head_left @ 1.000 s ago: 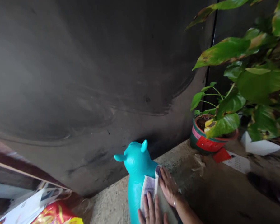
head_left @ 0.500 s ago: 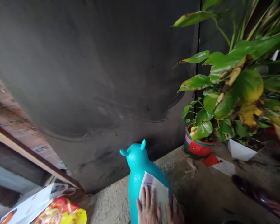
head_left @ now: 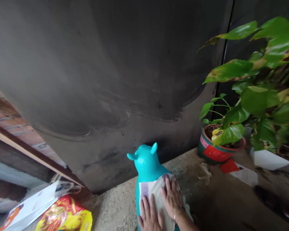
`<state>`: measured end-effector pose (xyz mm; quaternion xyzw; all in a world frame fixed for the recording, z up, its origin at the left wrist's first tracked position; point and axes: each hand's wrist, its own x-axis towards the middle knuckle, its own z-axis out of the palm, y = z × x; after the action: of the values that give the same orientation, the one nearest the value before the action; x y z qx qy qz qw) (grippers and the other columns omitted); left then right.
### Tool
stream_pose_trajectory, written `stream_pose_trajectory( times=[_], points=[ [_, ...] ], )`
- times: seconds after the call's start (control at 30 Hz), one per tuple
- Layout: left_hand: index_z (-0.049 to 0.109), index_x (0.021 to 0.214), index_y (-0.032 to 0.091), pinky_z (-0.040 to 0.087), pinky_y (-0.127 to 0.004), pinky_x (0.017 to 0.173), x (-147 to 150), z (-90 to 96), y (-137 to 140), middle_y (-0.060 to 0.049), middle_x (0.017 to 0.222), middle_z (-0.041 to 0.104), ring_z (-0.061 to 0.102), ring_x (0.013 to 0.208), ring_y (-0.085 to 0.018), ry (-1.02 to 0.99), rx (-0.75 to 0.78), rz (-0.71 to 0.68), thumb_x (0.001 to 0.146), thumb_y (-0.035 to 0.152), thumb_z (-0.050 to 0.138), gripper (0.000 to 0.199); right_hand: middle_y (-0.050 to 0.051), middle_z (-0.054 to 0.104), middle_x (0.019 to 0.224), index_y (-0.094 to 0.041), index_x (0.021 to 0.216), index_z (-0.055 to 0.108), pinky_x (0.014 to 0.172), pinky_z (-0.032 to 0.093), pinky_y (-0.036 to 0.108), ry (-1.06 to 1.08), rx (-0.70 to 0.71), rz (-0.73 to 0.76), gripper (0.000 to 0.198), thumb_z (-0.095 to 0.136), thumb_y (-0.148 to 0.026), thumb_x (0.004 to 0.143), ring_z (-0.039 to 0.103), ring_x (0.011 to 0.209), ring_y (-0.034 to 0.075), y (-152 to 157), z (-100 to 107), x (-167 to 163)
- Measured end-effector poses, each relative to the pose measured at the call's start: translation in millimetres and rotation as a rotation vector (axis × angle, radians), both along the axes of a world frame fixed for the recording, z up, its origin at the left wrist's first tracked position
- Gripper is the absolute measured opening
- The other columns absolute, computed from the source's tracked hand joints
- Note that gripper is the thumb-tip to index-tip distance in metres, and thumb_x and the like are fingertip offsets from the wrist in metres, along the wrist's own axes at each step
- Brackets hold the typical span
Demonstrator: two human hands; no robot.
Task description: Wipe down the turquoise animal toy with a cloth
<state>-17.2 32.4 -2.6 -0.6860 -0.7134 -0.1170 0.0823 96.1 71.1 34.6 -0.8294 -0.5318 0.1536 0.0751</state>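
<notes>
A turquoise animal-shaped inflatable toy [head_left: 148, 163] with two small ears stands near the dark wall panel. Over its back lies a pale cloth [head_left: 156, 192] with purple patches. My left hand [head_left: 150, 215] rests flat on the cloth's left part, fingers spread. Farther forward on the right side of the cloth is my right hand [head_left: 172, 197], also flat with fingers stretched out, a thin bracelet at its wrist. The toy's lower body is out of the picture.
A dark panel [head_left: 98, 80] rises behind the toy. At right are a potted leafy plant [head_left: 221, 147], a white planter [head_left: 269, 159] and a paper card [head_left: 244, 175] on the floor. At lower left lie a red-yellow packet [head_left: 66, 215] and a white bag [head_left: 33, 208].
My right hand has moved forward and up along the toy's back, and the cloth now spreads wider beneath both hands. The view has shifted slightly left.
</notes>
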Motion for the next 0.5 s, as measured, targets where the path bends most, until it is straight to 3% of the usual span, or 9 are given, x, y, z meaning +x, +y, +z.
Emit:
stream_pose_trajectory(
  times=[0.1, 0.23, 0.37, 0.5],
  points=[
    [0.030, 0.141, 0.027, 0.047, -0.051, 0.099, 1, 7.7, 21, -0.010, 0.153, 0.036, 0.039, 0.140, -0.027, -0.050, -0.058, 0.024, 0.094, 0.033, 0.026, 0.048, 0.016, 0.024, 0.157, -0.025, 0.151, 0.021, 0.107, 0.033, 0.059, 0.008, -0.003, 0.009, 0.058, 0.026, -0.048, 0.098, 0.026, 0.142, 0.036, 27, 10, -3],
    [0.027, 0.141, 0.028, 0.046, -0.051, 0.102, 0, 15.2, 30, -0.009, 0.155, 0.032, 0.035, 0.142, -0.026, -0.092, -0.087, 0.033, 0.094, 0.034, 0.023, 0.048, 0.015, 0.027, 0.156, -0.024, 0.151, 0.022, 0.108, 0.034, 0.058, 0.038, 0.022, -0.005, 0.059, 0.026, -0.051, 0.098, 0.028, 0.142, 0.035, 28, 20, -6],
    [0.032, 0.140, 0.026, 0.048, -0.047, 0.100, -7, 11.5, 14, -0.008, 0.153, 0.036, 0.039, 0.140, -0.024, -0.124, -0.096, 0.051, 0.094, 0.035, 0.023, 0.048, 0.016, 0.026, 0.156, -0.021, 0.150, 0.027, 0.104, 0.039, 0.059, 0.045, 0.040, -0.035, 0.060, 0.030, -0.048, 0.097, 0.028, 0.141, 0.035, -14, 9, -8],
    [0.043, 0.134, 0.027, 0.051, -0.047, 0.097, -22, -13.2, -22, -0.009, 0.147, 0.046, 0.047, 0.134, -0.025, -0.091, -0.082, 0.016, 0.091, 0.032, 0.029, 0.046, 0.018, 0.033, 0.151, -0.022, 0.143, 0.043, 0.091, 0.047, 0.064, -0.087, 0.281, 0.035, 0.059, 0.040, -0.049, 0.091, 0.039, 0.134, 0.040, -80, -39, -16]
  ],
)
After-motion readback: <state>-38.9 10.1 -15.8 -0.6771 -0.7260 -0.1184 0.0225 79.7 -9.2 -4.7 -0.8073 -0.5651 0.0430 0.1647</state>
